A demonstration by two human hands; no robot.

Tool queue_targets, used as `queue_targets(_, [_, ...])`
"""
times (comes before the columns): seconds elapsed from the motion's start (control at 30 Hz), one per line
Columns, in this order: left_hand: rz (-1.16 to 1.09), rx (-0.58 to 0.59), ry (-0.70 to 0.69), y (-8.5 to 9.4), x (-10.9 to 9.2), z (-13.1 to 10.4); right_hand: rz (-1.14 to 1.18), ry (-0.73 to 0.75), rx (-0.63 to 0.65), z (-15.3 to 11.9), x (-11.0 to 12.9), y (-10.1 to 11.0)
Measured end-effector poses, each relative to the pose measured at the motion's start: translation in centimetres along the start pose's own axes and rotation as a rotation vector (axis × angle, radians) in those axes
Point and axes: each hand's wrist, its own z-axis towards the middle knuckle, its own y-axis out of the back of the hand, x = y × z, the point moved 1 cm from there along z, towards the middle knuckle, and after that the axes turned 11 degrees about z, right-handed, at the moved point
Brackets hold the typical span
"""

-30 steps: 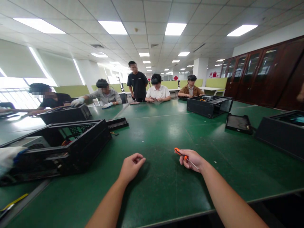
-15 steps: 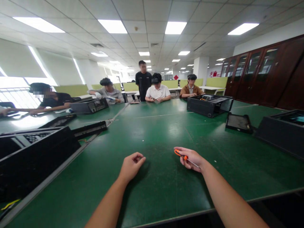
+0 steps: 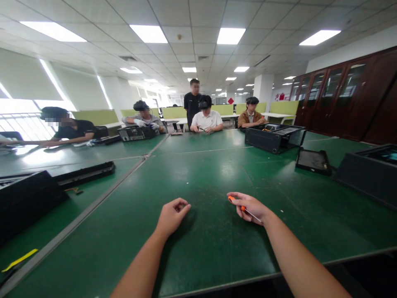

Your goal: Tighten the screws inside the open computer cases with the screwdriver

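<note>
My right hand point(image 3: 254, 206) is closed around a small screwdriver point(image 3: 243, 208) with an orange and black handle. Its thin metal shaft points back toward my wrist, and part of the handle is hidden by the fingers. My left hand point(image 3: 170, 217) rests on the green tabletop point(image 3: 211, 174) with its fingers loosely curled in and the thumb beside them; nothing shows in it. A gap of bare green surface lies between the two hands.
Black computer cases stand to the right point(image 3: 369, 176), at back right point(image 3: 263, 138) and at left point(image 3: 27, 207). A black panel point(image 3: 313, 160) lies at right, a long black part point(image 3: 87, 174) at left. A yellow strip point(image 3: 20, 260) lies front left. Several people are across the table.
The black case and long part at left have shifted left, away from the table seam. A co-worker's case at back left has turned and moved nearer to them. My hands have hardly moved.
</note>
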Motion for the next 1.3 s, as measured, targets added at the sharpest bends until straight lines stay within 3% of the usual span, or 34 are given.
queue_targets(1.3, [0.02,-0.001,0.003,0.13,-0.29,-0.14,0.013,-0.011,-0.047,0.19,-0.37,0.17])
